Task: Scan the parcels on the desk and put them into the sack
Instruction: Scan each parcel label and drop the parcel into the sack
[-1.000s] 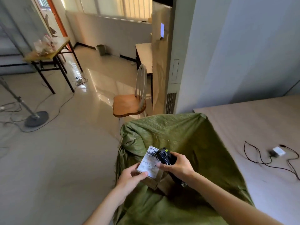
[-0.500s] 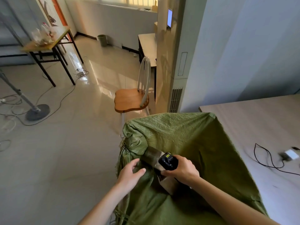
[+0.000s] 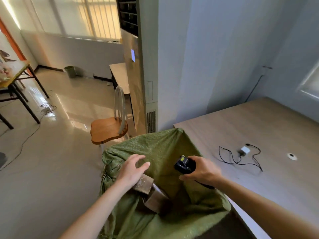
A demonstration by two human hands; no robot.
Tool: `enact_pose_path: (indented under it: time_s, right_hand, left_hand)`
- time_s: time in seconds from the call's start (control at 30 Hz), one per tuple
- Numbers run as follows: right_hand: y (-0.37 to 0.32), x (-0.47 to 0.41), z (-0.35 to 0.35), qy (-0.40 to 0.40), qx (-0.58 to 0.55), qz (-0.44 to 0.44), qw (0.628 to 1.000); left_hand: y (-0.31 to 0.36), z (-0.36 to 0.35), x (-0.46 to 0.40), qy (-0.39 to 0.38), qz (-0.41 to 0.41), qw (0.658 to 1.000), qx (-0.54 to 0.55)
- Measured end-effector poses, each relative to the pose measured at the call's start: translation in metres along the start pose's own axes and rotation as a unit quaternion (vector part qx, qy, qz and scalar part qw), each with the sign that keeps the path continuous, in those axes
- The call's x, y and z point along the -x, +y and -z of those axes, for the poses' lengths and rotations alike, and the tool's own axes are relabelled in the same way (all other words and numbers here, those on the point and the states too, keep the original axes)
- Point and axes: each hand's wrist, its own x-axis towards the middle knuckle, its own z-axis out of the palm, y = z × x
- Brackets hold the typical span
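A green woven sack (image 3: 155, 149) stands open beside the desk (image 3: 259, 128). Brown cardboard parcels (image 3: 151, 194) lie inside it, below my left hand. My left hand (image 3: 133, 169) hovers over the sack's mouth with fingers spread and holds nothing. My right hand (image 3: 202, 171) grips a black handheld scanner (image 3: 183, 164) above the sack's right side, its head pointing left. No parcel shows on the visible part of the desk.
A black cable with a white charger (image 3: 244, 150) lies on the desk, near a small round grommet (image 3: 292, 156). A wooden chair (image 3: 110, 128) stands behind the sack, next to a tall floor air conditioner (image 3: 146, 66). A table (image 3: 15, 76) and floor cables are at far left.
My left hand has let go of the parcel, which has dropped into the sack. My right hand with the scanner has moved right and up. The view has tilted up and to the right.
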Motion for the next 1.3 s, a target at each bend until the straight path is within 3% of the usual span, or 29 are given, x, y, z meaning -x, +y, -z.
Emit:
enact_pose_path:
  time_s: [0.23,0.53,0.7,0.9,1.3]
  right_hand:
    - [0.043,0.128,0.082,0.148,0.031,-0.068,0.986]
    - [0.114,0.343,0.149,0.225,0.001,-0.246,0.943]
    - [0.17,0.49,0.183,0.282,-0.031,-0.355,0.891]
    - [0.241,0.671,0.186,0.339,-0.05,-0.464,0.817]
    - [0.346,0.998,0.126,0.365,-0.045,-0.619,0.694]
  left_hand:
    - [0.128,-0.021,0.042,-0.096,-0.151,0.982,-0.054]
    - [0.267,-0.08,0.155,-0.168,-0.323,0.925,-0.108]
    - [0.364,-0.134,0.239,-0.201,-0.411,0.884,-0.096]
    - [0.452,-0.238,0.382,-0.275,-0.509,0.811,-0.094]
    - [0.511,-0.447,0.705,-0.437,-0.575,0.688,-0.068]
